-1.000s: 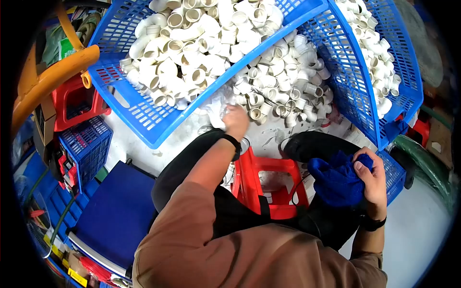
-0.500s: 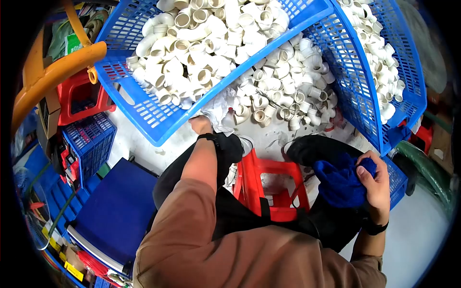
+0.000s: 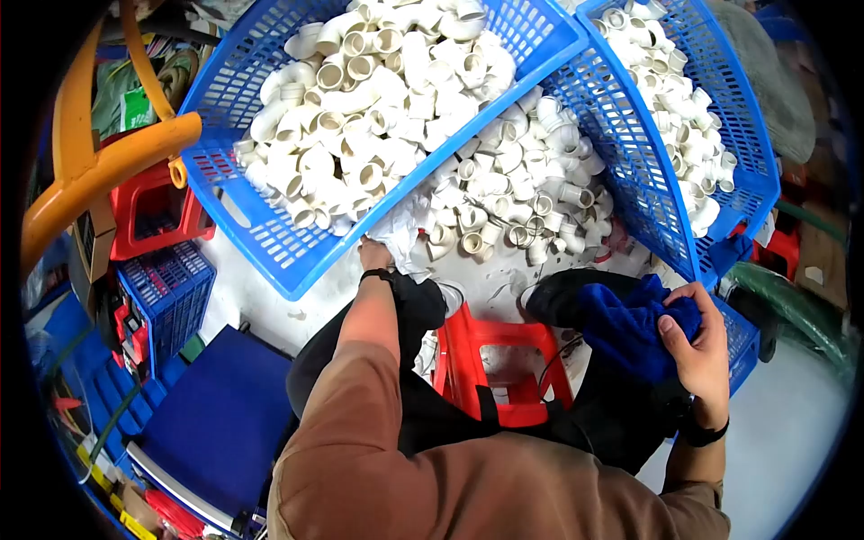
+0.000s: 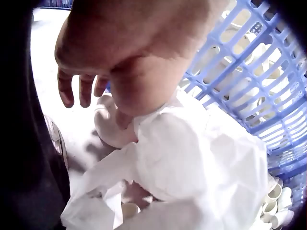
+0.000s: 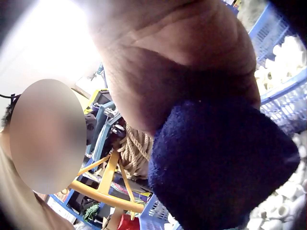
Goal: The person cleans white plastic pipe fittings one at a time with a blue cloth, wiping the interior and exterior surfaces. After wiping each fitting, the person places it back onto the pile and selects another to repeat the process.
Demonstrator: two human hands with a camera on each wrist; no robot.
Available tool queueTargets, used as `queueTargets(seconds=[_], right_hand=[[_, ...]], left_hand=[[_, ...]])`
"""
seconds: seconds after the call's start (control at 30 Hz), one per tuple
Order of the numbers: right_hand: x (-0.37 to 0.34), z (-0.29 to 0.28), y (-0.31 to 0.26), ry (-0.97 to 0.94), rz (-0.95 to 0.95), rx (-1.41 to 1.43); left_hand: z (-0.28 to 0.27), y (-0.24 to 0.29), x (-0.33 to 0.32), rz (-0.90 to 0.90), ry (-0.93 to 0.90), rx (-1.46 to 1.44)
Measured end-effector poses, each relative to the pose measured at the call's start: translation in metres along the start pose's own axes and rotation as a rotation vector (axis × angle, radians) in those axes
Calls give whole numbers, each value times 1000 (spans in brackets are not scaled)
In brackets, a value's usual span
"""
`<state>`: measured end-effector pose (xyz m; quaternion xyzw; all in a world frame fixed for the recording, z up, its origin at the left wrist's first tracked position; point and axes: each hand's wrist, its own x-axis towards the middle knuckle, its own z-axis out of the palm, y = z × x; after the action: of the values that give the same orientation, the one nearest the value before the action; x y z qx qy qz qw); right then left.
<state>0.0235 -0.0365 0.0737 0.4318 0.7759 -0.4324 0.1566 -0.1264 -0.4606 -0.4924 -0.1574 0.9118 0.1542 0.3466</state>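
Note:
My left hand (image 3: 375, 256) is low by the near edge of the big blue basket (image 3: 297, 286), beside a crumpled white plastic bag (image 3: 402, 236). In the left wrist view its thumb lies against a curved white pipe fitting (image 4: 111, 125), pinching it, while three other fingers hang apart from it; the index finger is hidden. My right hand (image 3: 702, 353) grips a bunched dark blue towel (image 3: 630, 331) over the right thigh, thumb on top. In the right wrist view the towel (image 5: 216, 163) hangs from the palm.
White pipe fittings (image 3: 369, 117) fill the big basket, and more lie in a floor pile (image 3: 540, 189). A second blue basket (image 3: 621, 144) stands right. A red stool (image 3: 513, 335) sits between the legs, a dark blue box (image 3: 216, 405) at left, an orange metal frame (image 3: 108, 175) beyond.
My left hand has moved left from the plastic bag to beneath the basket's near edge, its arm straightening. My right hand keeps holding the towel in nearly the same place.

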Motion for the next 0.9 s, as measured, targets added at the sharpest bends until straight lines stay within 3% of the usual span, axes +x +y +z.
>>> queueTargets(seconds=[0.03,0.1,0.17,0.2,0.23,0.3,0.37,0.4,0.43,0.5,0.6,0.9], right_hand=[[0,0,1,0,-36,-23],[0,0,3,0,-82,-53],[1,1,7,-27,-107,-58],[1,2,2,-37,-73,-54],[0,2,3,-34,-80,-48],[0,3,4,-6,-195,-114],[-4,3,-3,-10,-113,-62],[-5,3,-4,-10,-132,-56],[-7,2,-5,-11,-149,-52],[-10,0,-8,-9,-140,-53],[-13,-1,-9,-5,-150,-75],[-15,11,-18,-11,-147,-28]], left_hand=[[-4,-2,10,90,-140,172],[-10,9,-2,-62,-15,5],[31,-40,44,90,4,300],[7,-20,24,95,-110,337],[6,-13,15,121,-51,379],[-9,8,-6,156,-119,321],[24,-15,19,-39,-228,-127],[58,-44,54,18,-279,-121],[51,-34,44,24,-278,-123],[33,-5,15,-39,-93,-236],[-4,41,-29,-180,-39,-209],[-7,42,-32,-354,-176,32]])
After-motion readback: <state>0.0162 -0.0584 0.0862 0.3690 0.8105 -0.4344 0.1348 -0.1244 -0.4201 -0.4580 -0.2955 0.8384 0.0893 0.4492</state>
